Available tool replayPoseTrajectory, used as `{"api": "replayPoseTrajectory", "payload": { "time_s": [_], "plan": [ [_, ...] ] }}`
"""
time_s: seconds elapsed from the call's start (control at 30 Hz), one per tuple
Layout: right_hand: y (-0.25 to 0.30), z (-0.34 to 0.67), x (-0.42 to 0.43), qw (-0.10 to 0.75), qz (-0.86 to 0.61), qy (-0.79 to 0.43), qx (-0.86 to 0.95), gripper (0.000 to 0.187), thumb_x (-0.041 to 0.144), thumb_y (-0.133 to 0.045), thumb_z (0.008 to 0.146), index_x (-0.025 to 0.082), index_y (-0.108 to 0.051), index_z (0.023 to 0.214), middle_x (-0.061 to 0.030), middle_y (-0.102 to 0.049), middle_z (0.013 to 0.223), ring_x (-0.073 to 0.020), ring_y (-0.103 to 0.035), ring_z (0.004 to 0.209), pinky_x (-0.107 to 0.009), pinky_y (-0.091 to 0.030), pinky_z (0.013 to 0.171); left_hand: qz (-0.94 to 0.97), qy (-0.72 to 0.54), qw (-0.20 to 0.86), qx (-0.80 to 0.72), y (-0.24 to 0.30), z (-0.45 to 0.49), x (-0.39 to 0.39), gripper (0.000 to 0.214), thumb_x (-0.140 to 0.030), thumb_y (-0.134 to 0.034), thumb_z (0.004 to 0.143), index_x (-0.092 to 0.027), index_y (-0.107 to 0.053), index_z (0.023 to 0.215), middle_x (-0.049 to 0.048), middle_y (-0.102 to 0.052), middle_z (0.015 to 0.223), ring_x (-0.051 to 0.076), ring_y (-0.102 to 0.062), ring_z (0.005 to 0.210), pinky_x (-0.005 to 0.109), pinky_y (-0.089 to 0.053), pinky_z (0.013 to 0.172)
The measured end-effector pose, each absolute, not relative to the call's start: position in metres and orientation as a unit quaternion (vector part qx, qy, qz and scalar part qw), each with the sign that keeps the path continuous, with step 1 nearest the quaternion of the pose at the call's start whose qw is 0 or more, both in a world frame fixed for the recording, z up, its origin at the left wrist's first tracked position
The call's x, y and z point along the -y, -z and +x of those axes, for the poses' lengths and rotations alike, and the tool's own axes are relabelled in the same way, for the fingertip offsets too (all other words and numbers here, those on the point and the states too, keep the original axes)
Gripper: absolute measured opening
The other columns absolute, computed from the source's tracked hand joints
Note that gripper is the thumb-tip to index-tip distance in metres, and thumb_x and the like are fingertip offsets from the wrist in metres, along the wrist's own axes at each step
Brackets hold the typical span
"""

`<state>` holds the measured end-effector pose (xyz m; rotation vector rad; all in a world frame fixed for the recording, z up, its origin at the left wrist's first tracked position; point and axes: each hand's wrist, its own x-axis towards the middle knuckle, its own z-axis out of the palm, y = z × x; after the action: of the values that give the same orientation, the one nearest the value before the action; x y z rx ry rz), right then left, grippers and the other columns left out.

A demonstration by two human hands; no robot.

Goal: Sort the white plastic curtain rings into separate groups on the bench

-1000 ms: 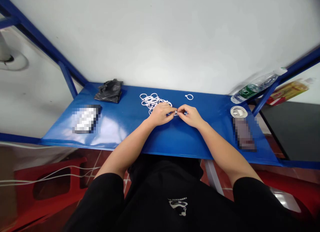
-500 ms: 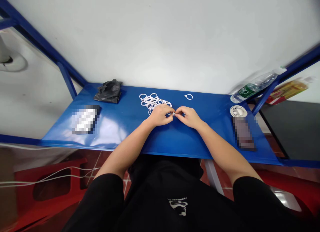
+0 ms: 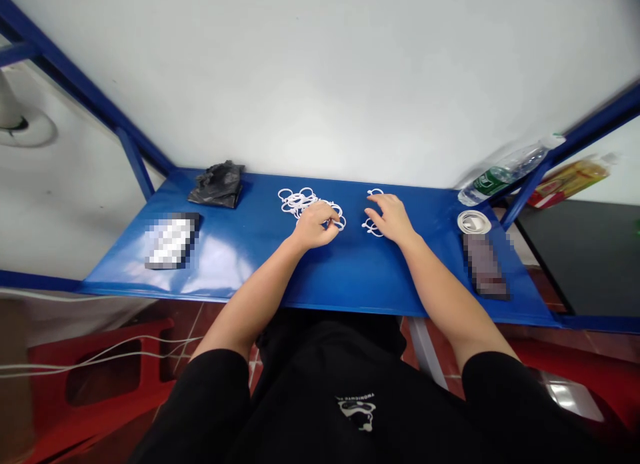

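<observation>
My left hand (image 3: 316, 227) rests at the near side of a pile of thin white plastic rings (image 3: 299, 201), each with a small knob or eyelet. Its fingers are curled in, with thumb and index close together. One ring of the pile shows beside those fingertips, but what they grip is hidden. To the right, my right hand (image 3: 395, 219) is open, thumb and fingers apart and holding nothing visible. Below its fingers lie a few white rings (image 3: 371, 228), partly covered by the hand. Another single ring (image 3: 376, 192) lies just beyond its fingertips.
On the blue tabletop (image 3: 260, 251) are a crumpled black plastic bag (image 3: 220, 185) and a blurred-out dark item (image 3: 173, 241) at left. At right are a coiled white cable (image 3: 474, 222), another blurred-out item (image 3: 484, 265) and a leaning water bottle (image 3: 500, 177). A white wall (image 3: 320, 84) stands behind.
My hands were together, pinching a small white piece. They have come apart: my right hand has moved right and opened over rings there, while my left has stayed by the pile.
</observation>
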<state>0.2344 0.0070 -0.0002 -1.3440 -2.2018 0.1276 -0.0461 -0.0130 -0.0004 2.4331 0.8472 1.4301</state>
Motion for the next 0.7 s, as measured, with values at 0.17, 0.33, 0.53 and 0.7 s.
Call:
{"api": "replayPoseTrajectory", "payload": {
  "time_s": [0.17, 0.33, 0.53, 0.7],
  "plan": [
    [0.016, 0.257, -0.028, 0.207, -0.555, -0.043, 0.804, 0.049, 0.038, -0.049, 0.105, 0.015, -0.066, 0.146, -0.0175, -0.064, 0.153, -0.0395, -0.059, 0.138, -0.060, -0.046, 0.116, 0.813, -0.479, 0.089, -0.319, 0.002, -0.052, 0.009, 0.018, -0.008, -0.052, 0.075, -0.023, -0.062, 0.078, 0.0024, -0.069, 0.076, 0.020, -0.061, 0.073, 0.038, -0.051, 0.075],
    [0.011, 0.255, -0.028, 0.200, -0.567, -0.055, 0.797, 0.046, 0.032, -0.056, 0.099, 0.017, -0.070, 0.140, -0.0150, -0.077, 0.128, -0.0366, -0.067, 0.117, -0.054, -0.053, 0.106, 0.798, -0.464, 0.085, -0.375, 0.001, -0.056, 0.007, 0.025, -0.007, -0.046, 0.084, -0.023, -0.061, 0.072, 0.0036, -0.069, 0.075, 0.022, -0.061, 0.076, 0.041, -0.052, 0.080],
    [-0.001, 0.249, -0.023, 0.162, -0.631, -0.105, 0.751, 0.050, 0.038, -0.065, 0.096, 0.020, -0.069, 0.143, -0.0103, -0.080, 0.102, -0.0330, -0.072, 0.101, -0.045, -0.057, 0.087, 0.761, -0.451, 0.066, -0.462, 0.000, -0.061, 0.002, 0.029, -0.009, -0.047, 0.089, -0.024, -0.072, 0.086, 0.0042, -0.076, 0.087, 0.024, -0.066, 0.086, 0.043, -0.052, 0.087],
    [-0.007, 0.246, -0.018, 0.120, -0.650, -0.085, 0.746, 0.029, 0.034, -0.059, 0.098, 0.024, -0.080, 0.115, -0.0094, -0.082, 0.102, -0.0314, -0.074, 0.097, -0.040, -0.054, 0.081, 0.755, -0.406, 0.071, -0.510, 0.002, -0.063, -0.002, 0.021, -0.018, -0.057, 0.093, -0.022, -0.077, 0.096, 0.0053, -0.079, 0.092, 0.025, -0.069, 0.088, 0.041, -0.053, 0.088]
  ]
}}
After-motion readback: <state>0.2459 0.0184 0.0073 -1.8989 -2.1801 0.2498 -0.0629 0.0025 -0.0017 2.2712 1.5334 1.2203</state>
